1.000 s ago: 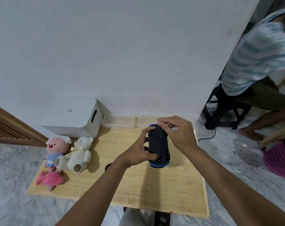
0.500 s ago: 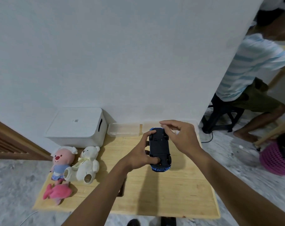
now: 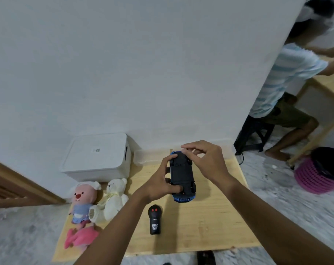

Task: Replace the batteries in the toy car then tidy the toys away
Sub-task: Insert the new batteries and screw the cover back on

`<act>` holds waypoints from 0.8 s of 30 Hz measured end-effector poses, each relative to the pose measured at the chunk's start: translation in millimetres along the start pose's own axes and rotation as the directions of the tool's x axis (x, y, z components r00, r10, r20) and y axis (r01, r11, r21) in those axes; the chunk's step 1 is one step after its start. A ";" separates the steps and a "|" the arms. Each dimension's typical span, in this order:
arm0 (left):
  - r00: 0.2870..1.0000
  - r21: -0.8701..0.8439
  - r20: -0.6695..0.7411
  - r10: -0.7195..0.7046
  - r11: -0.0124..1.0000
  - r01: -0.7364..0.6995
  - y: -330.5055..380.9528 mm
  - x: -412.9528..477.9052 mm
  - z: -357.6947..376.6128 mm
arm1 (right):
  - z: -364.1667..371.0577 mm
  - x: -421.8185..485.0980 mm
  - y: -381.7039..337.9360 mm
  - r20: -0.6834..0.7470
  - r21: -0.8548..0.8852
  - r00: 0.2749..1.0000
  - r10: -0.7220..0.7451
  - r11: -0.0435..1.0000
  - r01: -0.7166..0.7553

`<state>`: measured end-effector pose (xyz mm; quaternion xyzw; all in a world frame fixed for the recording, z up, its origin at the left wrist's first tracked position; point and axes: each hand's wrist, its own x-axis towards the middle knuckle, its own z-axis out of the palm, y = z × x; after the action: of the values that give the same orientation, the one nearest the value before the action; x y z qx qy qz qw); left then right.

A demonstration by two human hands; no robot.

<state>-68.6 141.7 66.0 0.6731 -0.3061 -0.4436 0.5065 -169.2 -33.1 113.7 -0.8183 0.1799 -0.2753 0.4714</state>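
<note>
A blue toy car is held upside down above the wooden table, its black underside facing me. My left hand grips its left side, thumb on the rear underside. My right hand rests its fingertips on the car's far end. A black remote control with two red buttons lies on the table below my left wrist. At the table's left lie a pink plush, a white teddy bear and a pink soft toy.
A white lidded storage box stands against the wall at the back left. Clear plastic containers sit along the wall behind the car. Another person sits on a black stool at right, near a pink basket on the floor.
My view has tilted, so the remote control now shows below my left arm. Both hands keep holding the overturned car; my right fingers have shifted slightly on its far end.
</note>
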 end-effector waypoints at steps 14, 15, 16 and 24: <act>1.000 -0.038 -0.020 -0.004 0.999 0.003 -14.1 -19.6 -29.8 | 35.1 -3.9 -17.8 0.031 0.005 0.999 0.032 0.999 -0.032; 1.000 -0.049 -0.026 -0.009 0.999 0.007 -14.5 -20.1 -30.5 | 36.2 -4.4 -18.1 0.042 0.006 0.998 0.040 0.999 -0.041; 0.999 -0.059 -0.031 -0.015 0.998 0.013 -15.1 -20.7 -31.0 | 37.3 -4.5 -17.9 0.050 0.010 0.998 0.048 0.999 -0.049; 0.998 -0.123 -0.055 -0.014 0.992 0.007 -16.0 -23.1 -33.0 | 44.2 -3.6 -21.9 0.051 0.043 0.998 0.045 0.998 -0.047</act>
<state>-49.0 179.8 60.5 0.6543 -0.2602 -0.4454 0.5530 -143.9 9.4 113.9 -0.8100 0.1807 -0.2477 0.5000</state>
